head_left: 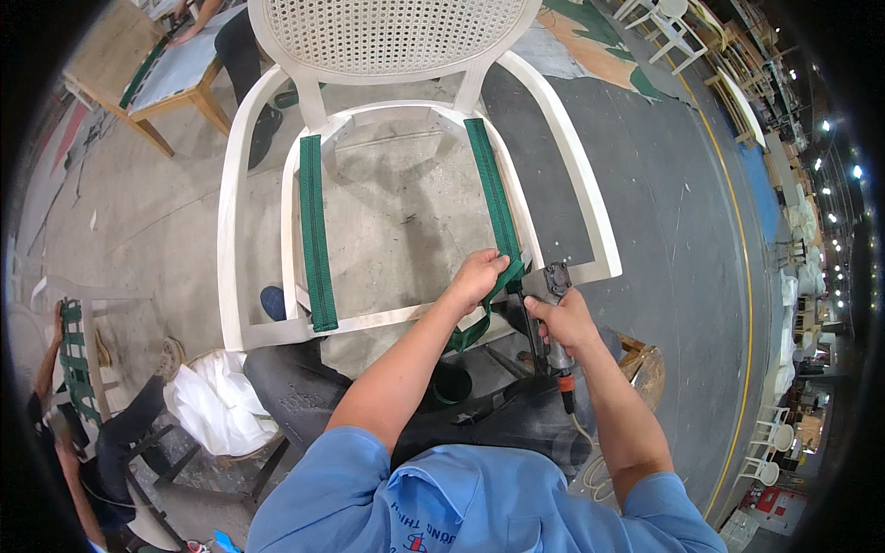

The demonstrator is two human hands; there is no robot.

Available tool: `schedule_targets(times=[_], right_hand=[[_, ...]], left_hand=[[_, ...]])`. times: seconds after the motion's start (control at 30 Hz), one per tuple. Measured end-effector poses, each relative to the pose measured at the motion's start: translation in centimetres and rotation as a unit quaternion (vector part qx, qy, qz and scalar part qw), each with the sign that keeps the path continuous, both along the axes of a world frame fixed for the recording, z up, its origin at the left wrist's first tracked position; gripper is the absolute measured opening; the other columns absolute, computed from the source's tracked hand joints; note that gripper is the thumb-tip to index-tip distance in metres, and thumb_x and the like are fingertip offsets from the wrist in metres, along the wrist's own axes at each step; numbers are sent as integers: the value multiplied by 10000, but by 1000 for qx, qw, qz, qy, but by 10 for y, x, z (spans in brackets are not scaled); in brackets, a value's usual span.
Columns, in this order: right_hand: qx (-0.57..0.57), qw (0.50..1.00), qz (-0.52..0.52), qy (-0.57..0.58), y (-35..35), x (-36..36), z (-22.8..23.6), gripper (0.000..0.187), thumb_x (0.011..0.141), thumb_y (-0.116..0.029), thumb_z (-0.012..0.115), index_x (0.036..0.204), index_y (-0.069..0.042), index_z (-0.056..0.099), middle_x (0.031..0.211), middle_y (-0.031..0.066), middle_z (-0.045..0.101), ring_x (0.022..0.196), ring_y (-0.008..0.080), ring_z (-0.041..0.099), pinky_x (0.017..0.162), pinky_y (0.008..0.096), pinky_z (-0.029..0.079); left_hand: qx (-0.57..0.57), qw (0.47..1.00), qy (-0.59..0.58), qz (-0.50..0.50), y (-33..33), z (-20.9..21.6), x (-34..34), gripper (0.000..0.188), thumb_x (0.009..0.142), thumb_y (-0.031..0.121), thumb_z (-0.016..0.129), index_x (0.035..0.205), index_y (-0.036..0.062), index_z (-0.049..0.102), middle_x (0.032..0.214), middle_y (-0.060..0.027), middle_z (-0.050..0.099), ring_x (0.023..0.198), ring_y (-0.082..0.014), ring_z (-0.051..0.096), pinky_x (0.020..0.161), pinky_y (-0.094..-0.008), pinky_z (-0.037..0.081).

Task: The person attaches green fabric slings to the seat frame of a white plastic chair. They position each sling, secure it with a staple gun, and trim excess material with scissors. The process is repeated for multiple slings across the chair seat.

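In front of me stands a white chair frame with a woven cane back and an open seat. Two green webbing straps cross the seat from back to front, a left strap and a right strap. My left hand is closed on the right strap at the front rail, and its loose end hangs below in a loop. Beside that corner, my right hand grips a pneumatic staple gun, whose nose is close to the rail. Whether the nose touches the strap I cannot tell.
An air hose runs from the gun past my right side. A white plastic bag sits at my left. Other people work on a wooden chair at far left and a webbed frame at near left. White chairs stand far right.
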State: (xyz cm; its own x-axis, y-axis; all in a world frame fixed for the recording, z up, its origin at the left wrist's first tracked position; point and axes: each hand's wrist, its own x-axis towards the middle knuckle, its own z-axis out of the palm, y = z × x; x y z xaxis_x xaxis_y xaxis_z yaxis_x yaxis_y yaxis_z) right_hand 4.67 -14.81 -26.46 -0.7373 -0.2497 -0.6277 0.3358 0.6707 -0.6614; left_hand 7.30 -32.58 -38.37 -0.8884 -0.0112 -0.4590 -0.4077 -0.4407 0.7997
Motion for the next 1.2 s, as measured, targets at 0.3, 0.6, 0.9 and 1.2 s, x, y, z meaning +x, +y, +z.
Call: schedule_targets(times=[0.3, 0.6, 0.9, 1.2], right_hand=[[-8, 999, 30, -7, -12, 9, 3, 240, 913, -180, 785, 963, 17, 658, 746, 48, 647, 502, 133, 567, 429, 305, 451], [-94, 995, 8, 40, 50, 23, 75, 280, 923, -181, 775, 1074, 29, 667, 788, 46, 673, 568, 134, 619, 512, 312, 507], [-81, 930, -289, 213, 280, 29, 148, 260, 921, -206, 785, 1048, -1, 687, 813, 61, 670, 617, 165, 629, 539, 331, 510], [-123, 877, -460, 56, 448, 24, 38, 283, 862, -166, 840, 1025, 5, 686, 810, 101, 685, 629, 196, 651, 518, 343, 523]], left_hand=[[9, 1000, 7, 23, -4, -2, 3, 270, 1059, 216, 550, 1119, 0, 702, 1021, -67, 743, 869, -140, 661, 783, -312, 529], [-90, 991, 98, 7, 9, 3, 19, 296, 1086, 222, 507, 1124, -25, 666, 1045, -96, 743, 932, -168, 697, 850, -343, 530], [-544, 821, 171, -31, 56, 22, 46, 219, 1034, 293, 547, 1086, 85, 590, 845, -273, 681, 818, -499, 663, 706, -606, 494], [-570, 815, 94, -44, 78, 24, 63, 304, 1024, 277, 565, 1221, 48, 605, 970, -261, 721, 927, -482, 682, 800, -546, 516]])
